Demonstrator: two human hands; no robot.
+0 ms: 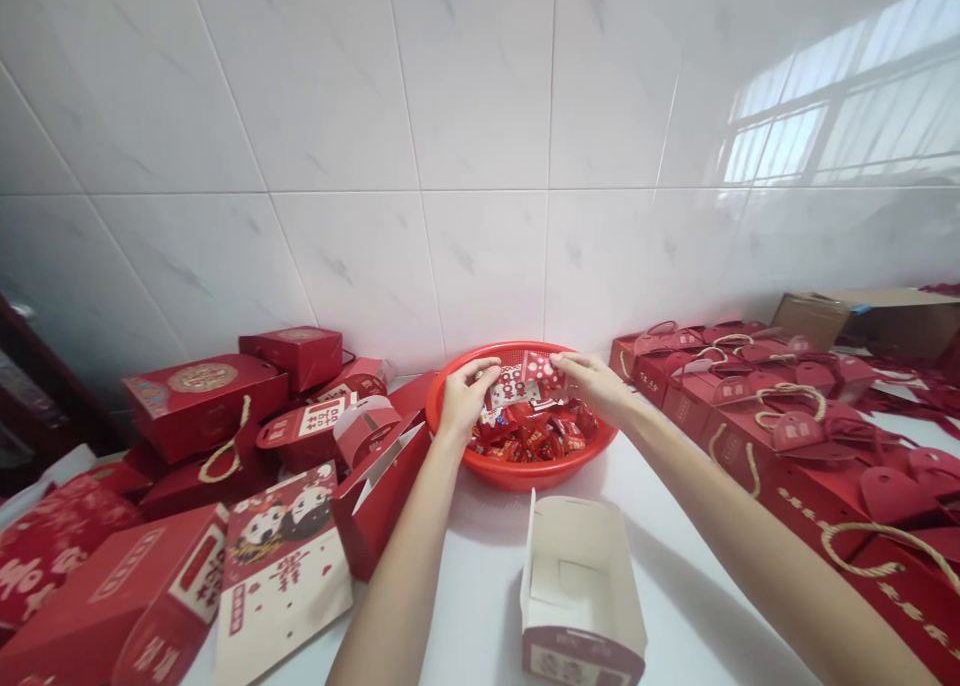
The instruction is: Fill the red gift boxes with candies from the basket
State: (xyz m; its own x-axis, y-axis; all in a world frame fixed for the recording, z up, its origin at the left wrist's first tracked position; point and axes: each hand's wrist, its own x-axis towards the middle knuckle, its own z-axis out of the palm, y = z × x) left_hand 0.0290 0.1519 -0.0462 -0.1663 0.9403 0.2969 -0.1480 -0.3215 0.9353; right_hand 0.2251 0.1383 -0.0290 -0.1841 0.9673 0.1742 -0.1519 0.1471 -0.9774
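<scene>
A red plastic basket [525,481] holds many small wrapped candies [536,436], mostly red. Above its back half, my left hand [472,391] pinches a white and red patterned packet [511,388]. My right hand [589,378] grips a red packet with pale dots [541,371], right beside the first one. In front of the basket stands an open box [581,586] with a cream inside and a dark red printed front; nothing shows inside it.
Red gift boxes and bags [206,401] are piled at the left, with a cream printed card box [285,576] near the front. Rows of red boxes with rope handles [795,446] line the right. Behind them is a cardboard box [814,318], and a tiled wall [484,256] rises at the back.
</scene>
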